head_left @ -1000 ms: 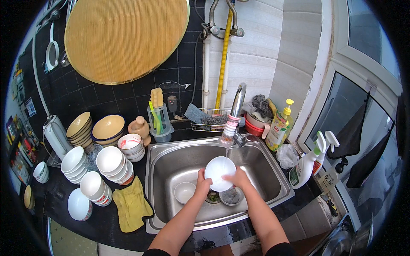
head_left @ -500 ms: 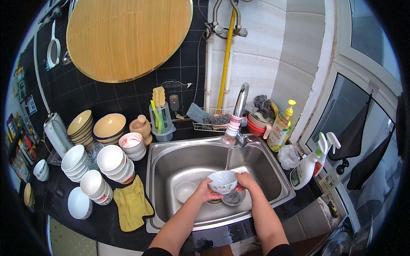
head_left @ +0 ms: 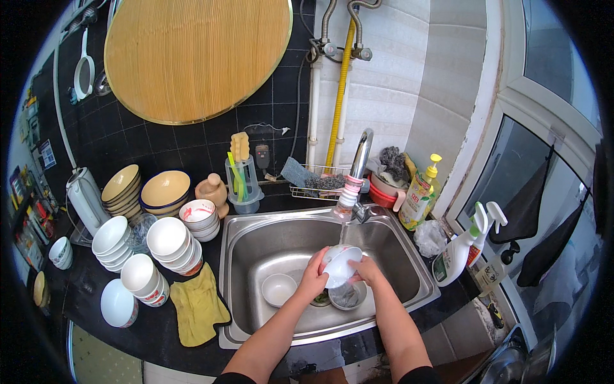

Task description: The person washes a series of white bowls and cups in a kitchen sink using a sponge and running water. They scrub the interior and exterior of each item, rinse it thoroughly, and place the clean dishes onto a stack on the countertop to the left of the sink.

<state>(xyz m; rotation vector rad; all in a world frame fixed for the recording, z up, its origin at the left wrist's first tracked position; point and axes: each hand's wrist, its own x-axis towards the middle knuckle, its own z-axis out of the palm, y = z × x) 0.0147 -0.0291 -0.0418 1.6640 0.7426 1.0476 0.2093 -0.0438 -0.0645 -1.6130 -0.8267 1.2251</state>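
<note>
Under the running faucet (head_left: 358,163), a white bowl (head_left: 343,264) with a patterned outside is tilted steeply, its opening facing me and to the right. My left hand (head_left: 315,274) grips its left side, fingers closed round the wall. On the right rim, my right hand (head_left: 366,269) holds it too, fingers closed. Water falls onto the bowl's far side. Below, a metal bowl (head_left: 348,297) with water in it sits in the steel sink (head_left: 256,240), partly hidden by my hands. A plain white bowl (head_left: 279,290) rests on the sink bottom left of my left wrist.
Stacked white bowls (head_left: 167,238) and a yellow cloth (head_left: 197,307) lie on the black counter at left. Behind stand cream bowls (head_left: 165,189) and a wooden mortar (head_left: 212,191). A soap pump bottle (head_left: 419,195) and spray bottle (head_left: 457,253) line the right side.
The held bowl has turned from nearly upright to steeply tilted, its opening now facing me. Both hands have shifted their grip with it.
</note>
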